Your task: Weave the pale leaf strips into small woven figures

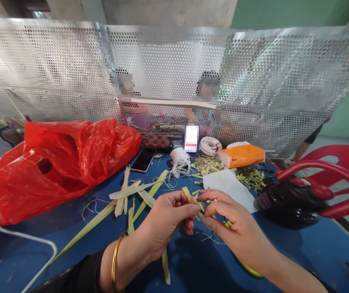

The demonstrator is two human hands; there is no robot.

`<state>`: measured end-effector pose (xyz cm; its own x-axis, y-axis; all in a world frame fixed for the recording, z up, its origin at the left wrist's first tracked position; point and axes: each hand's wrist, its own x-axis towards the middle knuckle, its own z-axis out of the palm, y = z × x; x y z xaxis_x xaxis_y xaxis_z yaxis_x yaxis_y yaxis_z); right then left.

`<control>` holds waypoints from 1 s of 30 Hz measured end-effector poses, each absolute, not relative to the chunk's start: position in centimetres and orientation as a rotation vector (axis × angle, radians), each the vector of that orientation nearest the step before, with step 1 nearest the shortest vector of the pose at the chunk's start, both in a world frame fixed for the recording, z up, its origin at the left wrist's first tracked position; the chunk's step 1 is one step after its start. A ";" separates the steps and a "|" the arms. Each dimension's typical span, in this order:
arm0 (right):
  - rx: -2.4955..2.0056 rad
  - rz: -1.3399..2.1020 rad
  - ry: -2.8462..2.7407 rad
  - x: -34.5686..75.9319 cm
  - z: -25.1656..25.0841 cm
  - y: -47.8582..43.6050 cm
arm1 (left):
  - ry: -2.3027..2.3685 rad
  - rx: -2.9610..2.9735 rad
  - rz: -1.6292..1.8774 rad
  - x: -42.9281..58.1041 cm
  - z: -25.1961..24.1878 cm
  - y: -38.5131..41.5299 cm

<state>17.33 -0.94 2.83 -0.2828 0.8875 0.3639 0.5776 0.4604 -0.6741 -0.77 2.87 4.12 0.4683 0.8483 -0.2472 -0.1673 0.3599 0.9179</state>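
My left hand (170, 217), with a gold bangle at the wrist, pinches a small piece of pale green leaf (189, 196) near the middle of the view. Close against it on the right, my right hand (231, 217) has its thumb and fingers drawn together at the same leaf piece; its fingertips partly hide the contact. Long pale leaf strips (85, 230) lie on the blue table to the left. Behind the hands are a bundle of white thread (179, 159) and a white paper sheet (227, 185). Something yellow (250, 270) shows beneath my right forearm.
A red plastic bag (101, 150) fills the left. Farther back are a phone (143, 159), a checked pouch (156, 142), a white spool (210, 145), an orange packet (243, 155) and plant pieces (252, 178). A black kettle (290, 201) stands right. People sit behind a perforated metal screen (168, 61).
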 end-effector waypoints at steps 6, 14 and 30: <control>-1.209 0.636 -2.014 17.6 3.5 -1.3 | 0.914 1.087 0.833 -0.7 4.0 2.8; -1.339 0.704 -1.811 17.6 3.3 -0.6 | 0.837 0.990 0.746 -0.9 4.0 3.1; -1.160 0.223 -2.105 17.9 2.5 0.3 | 0.845 0.948 0.585 -0.7 4.1 2.7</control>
